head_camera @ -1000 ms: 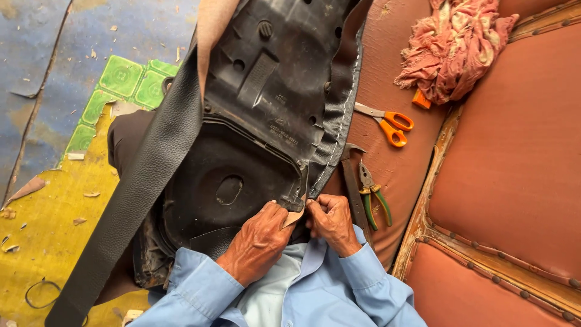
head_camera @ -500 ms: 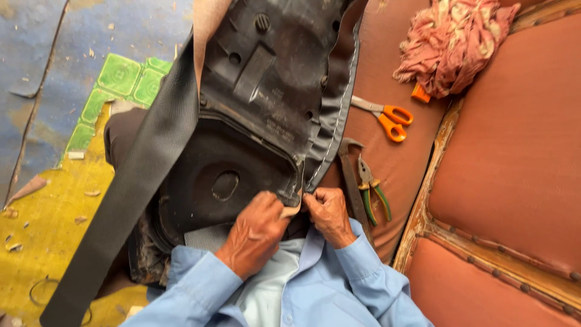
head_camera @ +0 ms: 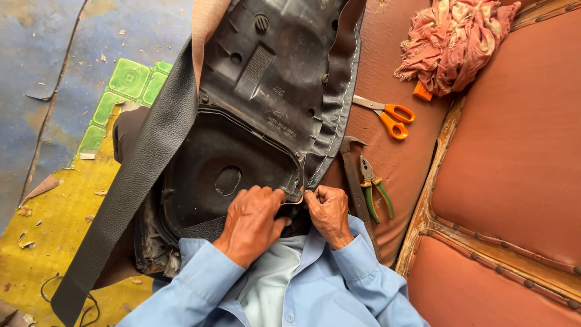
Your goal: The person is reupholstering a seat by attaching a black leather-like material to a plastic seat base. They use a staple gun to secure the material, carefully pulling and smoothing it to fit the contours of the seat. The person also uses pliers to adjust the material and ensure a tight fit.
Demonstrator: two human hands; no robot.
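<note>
Seat base (head_camera: 266, 79), the black moulded plastic one, is lying underside up across our lap, and we're at the fiddly bit: pulling the black leatherette cover (head_camera: 136, 181) over its near edge. Left hand (head_camera: 251, 221) is curled tight, pinching the cover's edge at the rim; right hand (head_camera: 330, 212) is closed in a narrow pinch on the same fold, just at 3 o'clock of the left. Looks like the stretch-and-tuck stage to us. Next move probably calls for an even pull and something to fix the fold. Pliers (head_camera: 374, 191) sit at 3 o'clock, orange scissors (head_camera: 390, 118) at 1 o'clock on the brown cushion (head_camera: 514, 151).
</note>
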